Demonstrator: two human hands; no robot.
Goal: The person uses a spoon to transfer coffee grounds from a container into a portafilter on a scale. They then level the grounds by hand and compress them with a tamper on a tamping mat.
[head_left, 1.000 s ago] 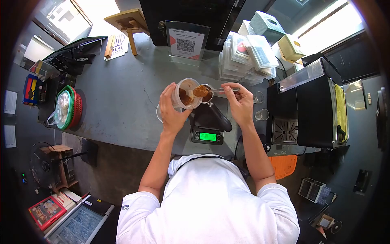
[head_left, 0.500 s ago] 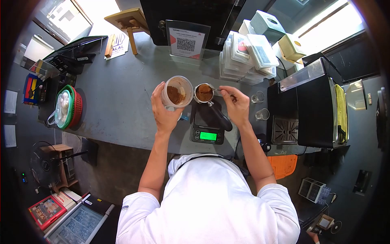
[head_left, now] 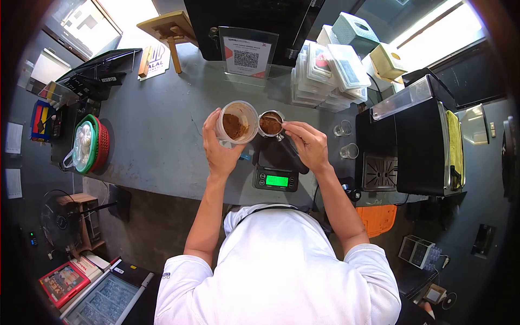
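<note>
My left hand [head_left: 218, 149] is wrapped round a clear plastic tub [head_left: 252, 116], tilted so that brown coffee grounds [head_left: 234, 125] show inside. Just right of it, a portafilter [head_left: 280, 137] rests on a black digital scale [head_left: 260, 183], its basket filled with coffee grounds [head_left: 269, 125]. The scale's green display is lit. Pinched in my right hand [head_left: 306, 145] is a small spoon [head_left: 275, 118], its end over the grounds in the basket. The portafilter's dark handle runs toward me and is partly behind my right hand.
Two small glasses [head_left: 349, 151] stand right of my right hand, beside a black espresso machine [head_left: 422, 146]. Stacked plastic boxes [head_left: 311, 81] and a QR-code sign [head_left: 246, 57] are at the back. Nested baskets [head_left: 103, 143] sit at the left edge of the grey counter [head_left: 157, 130].
My right hand has shifted slightly left and down, bringing the spoon further across the basket. My left hand and the tub have hardly moved.
</note>
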